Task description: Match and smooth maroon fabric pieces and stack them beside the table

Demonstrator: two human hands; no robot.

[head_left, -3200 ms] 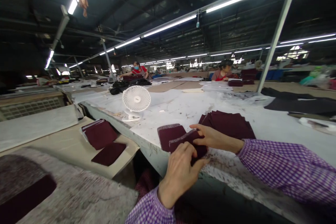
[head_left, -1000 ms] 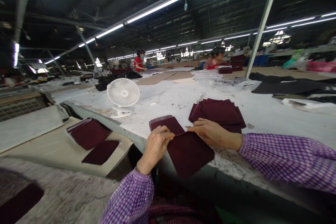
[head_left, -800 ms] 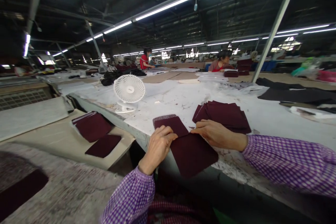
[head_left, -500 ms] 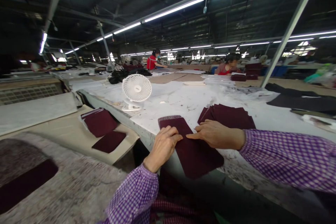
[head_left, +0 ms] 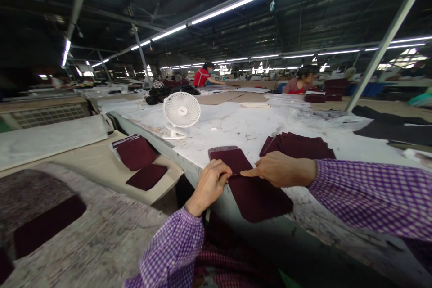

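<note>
The left hand [head_left: 207, 184] pinches the upper edge of a maroon fabric panel [head_left: 261, 198]; the right hand [head_left: 281, 168] points its index finger at that edge, though whether it grips anything cannot be told; the panel lies at the near edge of the white-covered worktable [head_left: 229, 121], a stack of maroon panels [head_left: 300, 145] just beyond the right hand

Garment workshop: tube lights [head_left: 232, 6], cloth stacks [head_left: 297, 145], long worktables [head_left: 232, 119].
</note>
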